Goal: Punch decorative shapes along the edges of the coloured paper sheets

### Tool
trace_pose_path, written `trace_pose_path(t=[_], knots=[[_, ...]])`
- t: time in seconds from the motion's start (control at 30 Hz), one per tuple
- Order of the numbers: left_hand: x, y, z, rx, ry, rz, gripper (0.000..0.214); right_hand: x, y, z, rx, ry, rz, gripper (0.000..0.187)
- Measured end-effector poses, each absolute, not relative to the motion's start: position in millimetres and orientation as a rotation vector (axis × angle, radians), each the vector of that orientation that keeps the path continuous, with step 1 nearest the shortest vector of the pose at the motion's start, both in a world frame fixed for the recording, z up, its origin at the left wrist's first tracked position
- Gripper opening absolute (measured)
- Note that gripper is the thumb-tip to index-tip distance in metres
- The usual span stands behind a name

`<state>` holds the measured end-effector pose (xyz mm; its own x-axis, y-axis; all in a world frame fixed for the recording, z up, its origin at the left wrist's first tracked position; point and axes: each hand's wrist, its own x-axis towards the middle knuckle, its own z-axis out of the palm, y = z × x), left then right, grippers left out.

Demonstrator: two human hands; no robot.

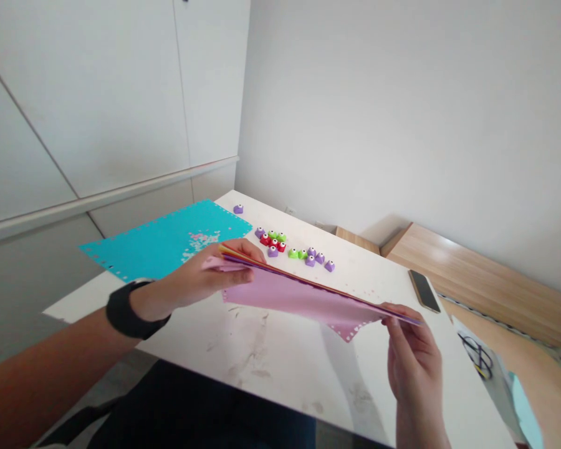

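My left hand [206, 277] grips the left end of a stack of coloured paper sheets [290, 293], held flat above the white table [271, 355]. A pink sheet with punched holes along its edge is the lowest one showing. My right hand [409, 349] pinches the stack's right corner between thumb and fingers. A black band sits on my left wrist. Beyond the stack lie several small purple, red and green paper punches [290, 246].
A turquoise sheet [166, 240] with punched edges and paper bits on it lies at the table's far left. A phone [424, 290] rests near the right edge. Glasses [477, 357] lie on a lower surface at right. White wall panels stand behind.
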<state>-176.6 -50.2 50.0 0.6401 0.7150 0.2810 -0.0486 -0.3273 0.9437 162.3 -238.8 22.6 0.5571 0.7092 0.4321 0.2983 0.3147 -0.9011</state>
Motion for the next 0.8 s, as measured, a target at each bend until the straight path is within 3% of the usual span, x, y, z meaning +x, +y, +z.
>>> trace_pose_path(t=[0.17, 0.37, 0.57, 0.7, 0.8], knots=[[-162.2, -49.2, 41.6, 1.863, 0.442, 0.544, 0.029, 179.1, -226.1, -6.5, -1.467, -1.081, 0.591, 0.035], [-164.0, -44.2, 37.0, 1.864, 0.715, 0.669, 0.035, 175.3, -224.6, -4.9, -1.457, -1.061, 0.504, 0.033], [-169.3, -40.1, 27.0, 1.901, 0.46, 0.536, 0.048, 170.8, -232.2, -9.4, -1.582, -1.283, 0.787, 0.03], [-169.7, -46.4, 37.3, 1.832, 0.585, 0.619, 0.043, 165.3, -237.7, 1.3, -1.538, -1.263, 0.722, 0.036], [-182.2, -55.8, 53.7, 1.803, 0.513, 0.479, 0.042, 160.6, -246.5, 11.5, -1.551, -1.287, 0.824, 0.032]])
